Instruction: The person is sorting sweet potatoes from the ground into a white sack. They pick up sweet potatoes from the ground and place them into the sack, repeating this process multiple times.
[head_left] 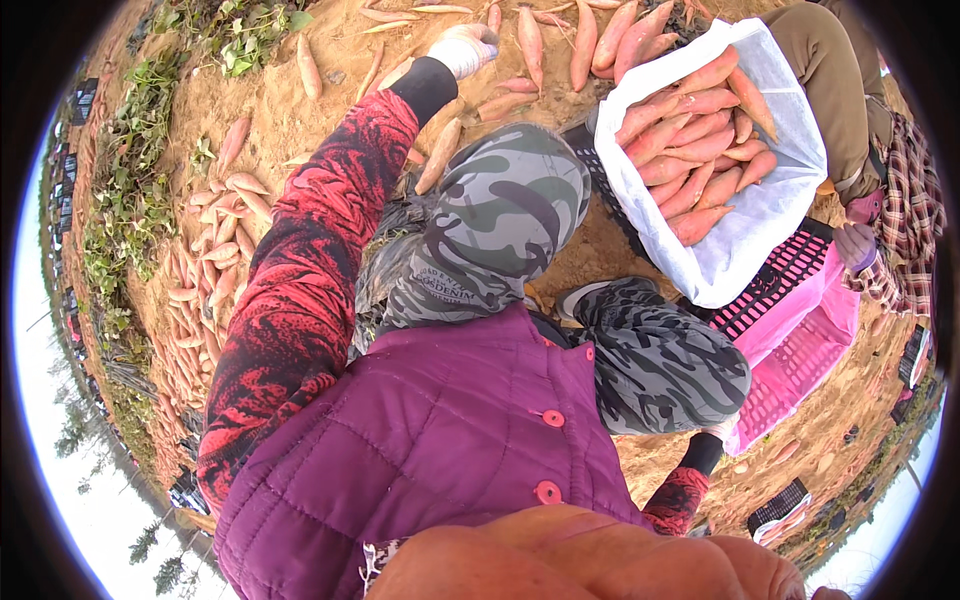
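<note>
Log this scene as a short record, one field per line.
Left hand: white-gloved, stretched forward among loose sweet potatoes; grip unclear
Right hand: mostly hidden, beside the pink-lined crate
White-lined crate: heaped with sweet potatoes
Ground: soil, pile of sweet potatoes at left
Nearby: another person in checked sleeves, a hand near the pink-lined crate

I'm wearing a purple vest (430, 430) with red buttons (547, 492), red-and-black patterned sleeves (305, 285) and grey-green camouflage trousers (505, 215); pinkish-orange sweet potatoes (702, 147) are showing against a white liner (720, 278) and tan soil (270, 110).
</note>
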